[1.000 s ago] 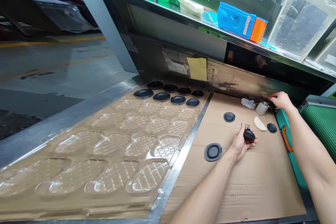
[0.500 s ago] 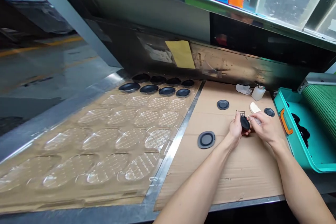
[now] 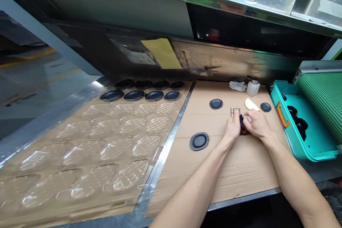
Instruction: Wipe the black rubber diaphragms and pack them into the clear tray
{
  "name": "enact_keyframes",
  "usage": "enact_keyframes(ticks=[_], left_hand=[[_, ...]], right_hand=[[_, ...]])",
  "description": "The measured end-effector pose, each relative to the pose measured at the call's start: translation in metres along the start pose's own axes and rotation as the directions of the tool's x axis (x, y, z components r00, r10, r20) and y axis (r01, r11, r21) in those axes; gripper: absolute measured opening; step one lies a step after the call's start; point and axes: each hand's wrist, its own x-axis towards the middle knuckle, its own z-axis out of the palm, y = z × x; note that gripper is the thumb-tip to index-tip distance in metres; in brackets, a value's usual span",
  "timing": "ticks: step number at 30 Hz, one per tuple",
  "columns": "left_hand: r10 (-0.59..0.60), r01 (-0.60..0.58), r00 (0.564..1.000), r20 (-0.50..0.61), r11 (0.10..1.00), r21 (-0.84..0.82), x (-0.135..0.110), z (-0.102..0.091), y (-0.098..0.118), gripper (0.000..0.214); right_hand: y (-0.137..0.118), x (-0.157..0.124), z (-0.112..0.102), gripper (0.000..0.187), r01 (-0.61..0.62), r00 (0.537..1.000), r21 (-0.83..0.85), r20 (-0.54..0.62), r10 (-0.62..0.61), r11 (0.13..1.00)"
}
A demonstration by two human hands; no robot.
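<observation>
My left hand is closed round a small black oval plastic part, seen nearly edge-on above the cardboard. Against the part's right side, my right hand is closed, its fingertips pinched. A bit of something pale shows at those fingertips, too small to name. Just beyond the right hand lies a cream-coloured half-round piece. Flat on the cardboard are three dark oval parts: one at the front left, one farther back and one to the right.
To the left, a clear blister tray has black parts in its back rows. A white pump bottle and crumpled tissue stand at the back. A teal bin with black parts is at right, beside a green conveyor belt.
The view has swung a little to the right, so the bench things sit farther left. The black part in my left hand has turned from its face to nearly edge-on; both hands stay together.
</observation>
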Motion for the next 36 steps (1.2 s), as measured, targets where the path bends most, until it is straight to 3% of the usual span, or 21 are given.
enact_keyframes(ticks=[4,7,14,32,36], left_hand=[[0.105,-0.102,0.995,-0.002,0.97,0.221,-0.0053,0.0012,0.0038,0.061],[0.143,-0.139,0.99,-0.001,0.966,0.219,-0.0067,0.0013,0.0043,0.056],[0.19,-0.197,0.98,0.055,0.936,0.292,-0.0073,-0.0002,0.0004,0.06],[0.192,-0.192,0.981,0.031,0.936,0.294,-0.0103,0.002,-0.0001,0.056],[0.101,-0.107,0.994,0.037,0.967,0.23,-0.0104,0.0039,0.0028,0.054]], right_hand=[[0.0012,0.0005,-0.0016,0.016,0.04,0.999,0.028,-0.016,-0.04,0.999],[0.0015,0.0013,-0.0019,0.019,0.059,0.997,0.059,-0.045,-0.057,0.997],[0.0015,0.001,-0.0059,0.017,0.009,1.0,0.071,0.007,-0.009,0.997],[-0.0031,0.002,-0.0089,0.017,-0.046,0.999,0.078,0.019,0.045,0.996],[-0.0006,0.0018,-0.0097,0.017,-0.07,0.997,0.103,0.024,0.067,0.992]])
